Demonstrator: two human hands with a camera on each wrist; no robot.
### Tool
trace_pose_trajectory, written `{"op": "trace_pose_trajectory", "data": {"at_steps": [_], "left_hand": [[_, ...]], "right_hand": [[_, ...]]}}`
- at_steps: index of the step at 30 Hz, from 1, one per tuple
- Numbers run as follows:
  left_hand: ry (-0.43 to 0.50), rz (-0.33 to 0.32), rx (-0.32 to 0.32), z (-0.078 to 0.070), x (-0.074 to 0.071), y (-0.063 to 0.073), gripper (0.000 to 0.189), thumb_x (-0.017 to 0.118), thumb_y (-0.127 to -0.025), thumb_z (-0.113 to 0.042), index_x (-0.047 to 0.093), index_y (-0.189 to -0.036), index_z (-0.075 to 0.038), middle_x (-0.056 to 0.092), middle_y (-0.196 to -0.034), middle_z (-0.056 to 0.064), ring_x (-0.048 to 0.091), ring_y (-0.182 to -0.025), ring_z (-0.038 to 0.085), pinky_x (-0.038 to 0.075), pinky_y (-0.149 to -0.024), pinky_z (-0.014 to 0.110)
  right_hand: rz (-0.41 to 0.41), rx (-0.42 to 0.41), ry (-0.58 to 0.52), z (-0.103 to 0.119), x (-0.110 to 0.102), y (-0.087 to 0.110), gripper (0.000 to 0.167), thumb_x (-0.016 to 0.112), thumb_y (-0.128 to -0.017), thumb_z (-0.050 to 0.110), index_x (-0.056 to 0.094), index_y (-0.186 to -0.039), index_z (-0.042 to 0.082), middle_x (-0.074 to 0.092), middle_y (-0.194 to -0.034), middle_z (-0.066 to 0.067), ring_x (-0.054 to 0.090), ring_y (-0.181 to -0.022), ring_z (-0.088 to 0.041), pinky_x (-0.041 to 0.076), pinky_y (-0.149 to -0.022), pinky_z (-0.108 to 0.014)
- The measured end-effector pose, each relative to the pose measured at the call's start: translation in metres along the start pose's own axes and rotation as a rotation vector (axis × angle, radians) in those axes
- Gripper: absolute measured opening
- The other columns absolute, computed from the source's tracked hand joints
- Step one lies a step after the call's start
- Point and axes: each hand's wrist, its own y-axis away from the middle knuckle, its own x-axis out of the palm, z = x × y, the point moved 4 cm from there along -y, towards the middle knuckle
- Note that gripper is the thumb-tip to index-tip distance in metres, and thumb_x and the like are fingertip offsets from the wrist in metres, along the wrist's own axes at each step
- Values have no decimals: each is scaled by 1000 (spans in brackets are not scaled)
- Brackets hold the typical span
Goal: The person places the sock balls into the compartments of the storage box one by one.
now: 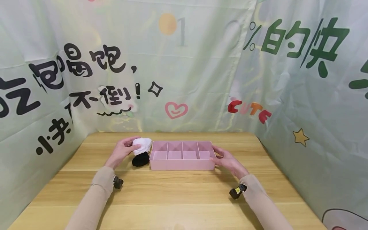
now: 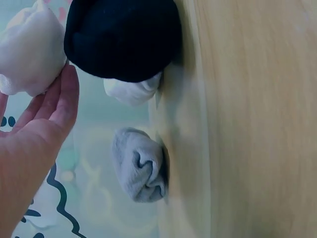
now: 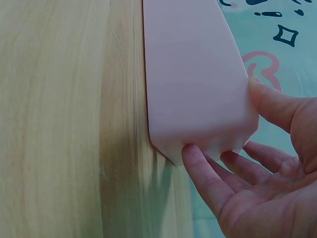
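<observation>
A four-compartment pink box (image 1: 182, 164) stands on the table, its visible compartments holding nothing. My left hand (image 1: 122, 150) pinches a balled white sock (image 1: 142, 146) between thumb and fingers, raised just left of the box. Below it a balled black sock (image 1: 141, 159) lies beside the box's left end. In the left wrist view, a second white sock (image 2: 132, 91) is partly hidden by the black one, and a folded grey sock (image 2: 138, 166) lies farther off. My right hand (image 1: 228, 162) grips the box's right end, thumb (image 3: 277, 101) at the top rim and fingers against the end wall.
The wooden table (image 1: 178, 198) runs back to a printed cloth (image 1: 195, 73), which also hangs along both sides. Each wrist carries a small black camera, such as the right wrist camera (image 1: 237, 191).
</observation>
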Motion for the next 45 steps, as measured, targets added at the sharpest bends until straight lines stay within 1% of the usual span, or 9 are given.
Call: {"op": "trace_pose_trajectory", "data": {"at_steps": [4, 7, 10, 14, 21, 27, 32, 38, 45], "left_hand": [[1, 13, 39, -1, 5, -2, 57, 76, -87, -19, 54, -137, -1, 67, -111, -9, 61, -101, 8, 53, -84, 21], [11, 17, 57, -3, 9, -3, 55, 75, -87, -16, 55, -136, 1, 67, -109, -8, 61, -99, 8, 53, -82, 20], [15, 23, 68, -6, 15, -3, 54, 75, -87, -15, 55, -135, 2, 67, -109, -4, 61, -97, 8, 53, -80, 20], [-4, 10, 75, -8, 22, -4, 54, 76, -86, -16, 57, -134, 0, 67, -111, 1, 62, -96, 7, 53, -80, 20], [-8, 30, 67, -8, 31, -6, 53, 75, -88, -17, 57, -135, -2, 66, -118, 10, 62, -97, 6, 53, -81, 20], [-7, 29, 40, -8, 34, -7, 53, 77, -86, -20, 59, -134, -6, 67, -118, 7, 63, -99, 9, 53, -82, 21], [-5, 56, 31, -12, 39, -10, 55, 78, -84, -25, 60, -134, -8, 66, -120, 9, 63, -101, 11, 53, -84, 22], [-22, 76, 46, -16, 50, -15, 52, 76, -87, -21, 60, -134, -6, 64, -121, 16, 62, -98, 10, 54, -79, 21], [-45, 98, 64, -14, 59, -20, 50, 77, -86, -20, 61, -132, -6, 64, -121, 13, 61, -98, 11, 53, -77, 21]], "right_hand": [[-1, 13, 12, 0, 0, 0, 74, 62, -96, 11, 20, -156, 5, 19, -161, -21, 27, -143, -46, 38, -110, -52], [-4, 18, 6, 1, 0, 1, 74, 63, -96, 11, 20, -156, 6, 19, -161, -20, 27, -143, -46, 37, -110, -52], [2, 12, 4, 2, 0, 1, 74, 62, -96, 10, 19, -156, 5, 18, -161, -22, 27, -143, -47, 38, -110, -52], [1, 14, -1, 1, 0, 0, 74, 61, -96, 9, 20, -156, 5, 18, -161, -22, 26, -143, -47, 38, -110, -52], [1, 30, -1, 0, 1, 1, 73, 61, -96, 9, 20, -156, 7, 18, -162, -20, 25, -144, -46, 37, -111, -52], [9, 21, -2, 0, 1, 0, 73, 60, -97, 8, 18, -156, 5, 16, -162, -21, 24, -143, -47, 37, -110, -53], [16, 20, -8, 0, 1, 0, 72, 59, -97, 9, 18, -157, 6, 15, -162, -19, 25, -144, -45, 40, -109, -50], [9, 27, -6, -2, -1, -1, 73, 60, -97, 10, 19, -157, 8, 16, -163, -16, 25, -144, -44, 40, -109, -51], [15, 31, 5, -3, -2, -1, 74, 61, -97, 12, 19, -157, 8, 16, -163, -17, 26, -144, -44, 40, -109, -50]]}}
